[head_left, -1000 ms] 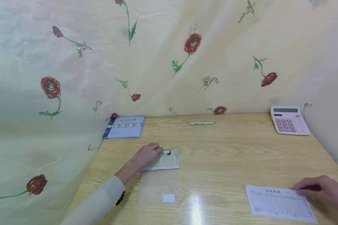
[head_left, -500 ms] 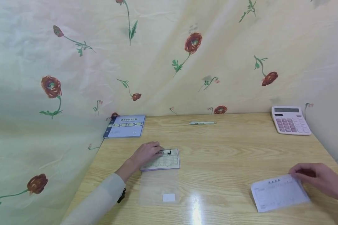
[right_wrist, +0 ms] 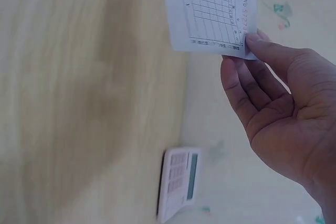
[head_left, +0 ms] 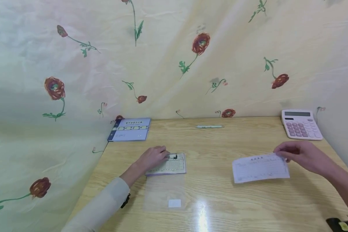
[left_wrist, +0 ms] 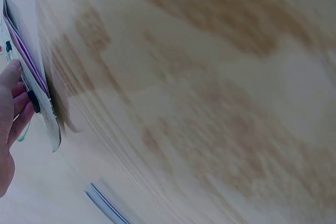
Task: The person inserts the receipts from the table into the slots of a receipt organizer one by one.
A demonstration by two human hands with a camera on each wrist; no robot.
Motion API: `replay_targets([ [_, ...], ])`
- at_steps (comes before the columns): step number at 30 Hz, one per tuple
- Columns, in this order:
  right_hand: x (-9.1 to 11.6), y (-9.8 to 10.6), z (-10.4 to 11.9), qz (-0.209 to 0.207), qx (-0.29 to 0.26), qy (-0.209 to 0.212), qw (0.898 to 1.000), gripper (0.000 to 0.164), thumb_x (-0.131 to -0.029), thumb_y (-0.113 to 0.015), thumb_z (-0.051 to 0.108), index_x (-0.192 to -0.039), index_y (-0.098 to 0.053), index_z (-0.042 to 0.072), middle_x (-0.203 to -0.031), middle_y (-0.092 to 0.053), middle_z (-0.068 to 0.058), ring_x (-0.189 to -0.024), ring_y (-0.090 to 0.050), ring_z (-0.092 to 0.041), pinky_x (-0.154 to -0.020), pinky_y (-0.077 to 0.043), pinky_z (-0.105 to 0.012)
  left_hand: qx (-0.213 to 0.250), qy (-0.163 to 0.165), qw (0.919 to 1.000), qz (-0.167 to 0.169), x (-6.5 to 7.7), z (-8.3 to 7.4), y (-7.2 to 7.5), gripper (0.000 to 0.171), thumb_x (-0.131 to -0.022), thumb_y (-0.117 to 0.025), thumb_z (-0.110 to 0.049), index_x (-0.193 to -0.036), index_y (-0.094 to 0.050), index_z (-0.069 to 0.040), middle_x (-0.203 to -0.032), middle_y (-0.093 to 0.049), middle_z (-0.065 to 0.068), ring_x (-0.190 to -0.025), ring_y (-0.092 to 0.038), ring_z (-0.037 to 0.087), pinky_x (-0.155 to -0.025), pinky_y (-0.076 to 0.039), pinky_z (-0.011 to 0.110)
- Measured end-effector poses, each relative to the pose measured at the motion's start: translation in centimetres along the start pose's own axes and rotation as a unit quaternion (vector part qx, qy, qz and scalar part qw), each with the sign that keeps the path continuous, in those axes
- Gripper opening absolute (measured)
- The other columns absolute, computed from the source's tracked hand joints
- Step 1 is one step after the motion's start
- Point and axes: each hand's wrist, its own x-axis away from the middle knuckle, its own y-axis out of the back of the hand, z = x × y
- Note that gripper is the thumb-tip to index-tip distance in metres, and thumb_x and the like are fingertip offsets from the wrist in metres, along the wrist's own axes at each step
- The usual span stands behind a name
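Observation:
My left hand (head_left: 152,159) grips the top edge of a stack of printed forms (head_left: 174,165) held by a black binder clip (head_left: 175,157). In the left wrist view the thumb and fingers (left_wrist: 20,106) close about the clip at the stack's edge. A clear plastic sheet (head_left: 159,193) with a white label (head_left: 174,203) extends from beneath the stack toward me. My right hand (head_left: 303,156) pinches a single printed form (head_left: 259,169) by its upper right corner, raised above the table. The right wrist view shows the thumb on the form's (right_wrist: 210,14) printed face.
A blue account book (head_left: 130,129) lies at the back left of the wooden table (head_left: 214,183). Near the back edge is a pen (head_left: 209,126). A pink and white calculator (head_left: 301,125) sits at the back right. Behind the table hangs a floral cloth (head_left: 162,64).
My right hand has lifted the single form off the table and carried it left and away from me. The left hand has stayed at the clipped stack.

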Motion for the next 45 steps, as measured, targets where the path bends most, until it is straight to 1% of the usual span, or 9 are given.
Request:
replay_targets([
  [3, -1.9, -0.4, 1.5, 0.008, -0.008, 0.016, 1.000, 0.016, -0.100, -0.070, -0.005, -0.110, -0.079, 0.005, -0.100, -0.076, -0.002, -0.076, -0.064, -0.009, -0.062, -0.056, -0.024, -0.010, -0.007, 0.9999, -0.008, 0.0, 0.0, -0.1, 0.023, -0.104, -0.073, -0.027, -0.117, -0.079, -0.010, -0.100, -0.066, 0.000, -0.082, -0.065, 0.009, -0.070, -0.057, 0.017],
  [7, -4.7, -1.4, 3.7, 0.027, -0.034, 0.021, 0.999, 0.016, -0.102, -0.069, 0.000, -0.113, -0.079, 0.004, -0.107, -0.076, -0.009, -0.078, -0.066, -0.011, -0.064, -0.058, -0.026, -0.020, -0.010, 0.9997, -0.013, 0.0, 0.1, -0.1, 0.023, -0.104, -0.072, -0.029, -0.117, -0.079, -0.011, -0.100, -0.065, 0.000, -0.081, -0.064, 0.009, -0.066, -0.056, 0.016],
  [13, -8.5, -3.4, 6.5, 0.054, -0.077, 0.031, 0.995, 0.015, -0.103, -0.070, 0.005, -0.114, -0.080, 0.003, -0.108, -0.076, -0.011, -0.078, -0.066, -0.016, -0.064, -0.058, -0.028, -0.016, -0.010, 0.9998, -0.010, 0.0, 0.2, -0.2, 0.023, -0.105, -0.072, -0.029, -0.117, -0.079, -0.011, -0.102, -0.066, 0.000, -0.083, -0.065, 0.009, -0.067, -0.056, 0.017],
  [18, -10.9, -5.9, 8.3, 0.088, -0.116, 0.025, 0.989, 0.015, -0.102, -0.071, 0.004, -0.113, -0.079, 0.001, -0.107, -0.076, -0.011, -0.080, -0.068, -0.019, -0.064, -0.059, -0.027, -0.006, -0.006, 0.9999, -0.008, 0.1, 0.2, -0.2, 0.023, -0.105, -0.072, -0.028, -0.117, -0.079, -0.010, -0.102, -0.066, 0.000, -0.083, -0.065, 0.009, -0.068, -0.056, 0.017],
  [25, -13.8, -10.6, 10.5, 0.118, -0.155, 0.023, 0.980, 0.012, -0.101, -0.070, 0.001, -0.109, -0.079, -0.003, -0.099, -0.077, -0.013, -0.075, -0.068, -0.021, -0.062, -0.060, -0.031, -0.015, -0.006, 0.9999, -0.006, 0.1, 0.3, -0.2, 0.024, -0.103, -0.074, -0.029, -0.116, -0.079, -0.010, -0.100, -0.066, 0.000, -0.082, -0.064, 0.009, -0.067, -0.056, 0.017],
  [31, -15.6, -14.5, 11.9, 0.134, -0.170, 0.032, 0.976, 0.010, -0.100, -0.071, 0.001, -0.104, -0.079, -0.002, -0.093, -0.077, -0.011, -0.072, -0.065, -0.020, -0.061, -0.058, -0.033, -0.001, -0.009, 0.9999, -0.012, 0.0, 0.3, -0.2, 0.024, -0.103, -0.074, -0.028, -0.117, -0.079, -0.009, -0.100, -0.065, -0.001, -0.079, -0.060, 0.008, -0.066, -0.054, 0.017],
  [35, -16.5, -16.6, 12.7, 0.140, -0.167, 0.033, 0.975, 0.008, -0.099, -0.073, 0.001, -0.100, -0.081, 0.001, -0.092, -0.077, -0.008, -0.072, -0.064, -0.017, -0.062, -0.058, -0.033, 0.011, -0.010, 0.9998, -0.015, 0.0, 0.4, -0.3, 0.023, -0.103, -0.074, -0.026, -0.117, -0.078, -0.008, -0.100, -0.065, 0.000, -0.079, -0.060, 0.008, -0.065, -0.054, 0.018],
  [39, -17.0, -18.3, 13.5, 0.143, -0.158, 0.030, 0.976, 0.008, -0.098, -0.075, 0.001, -0.098, -0.082, 0.003, -0.090, -0.077, -0.005, -0.072, -0.064, -0.015, -0.062, -0.057, -0.032, 0.003, -0.011, 0.9999, -0.012, 0.0, 0.4, -0.4, 0.023, -0.102, -0.075, -0.027, -0.116, -0.078, -0.009, -0.100, -0.065, 0.000, -0.078, -0.060, 0.008, -0.064, -0.054, 0.017],
  [45, -17.2, -20.7, 14.7, 0.154, -0.152, 0.017, 0.976, 0.008, -0.097, -0.076, 0.002, -0.096, -0.083, 0.005, -0.090, -0.077, -0.003, -0.076, -0.065, -0.016, -0.062, -0.053, -0.026, -0.018, -0.016, 0.9997, -0.008, 0.0, 0.5, -0.5, 0.023, -0.103, -0.074, -0.027, -0.118, -0.079, -0.010, -0.102, -0.066, 0.001, -0.080, -0.062, 0.009, -0.065, -0.054, 0.017],
])
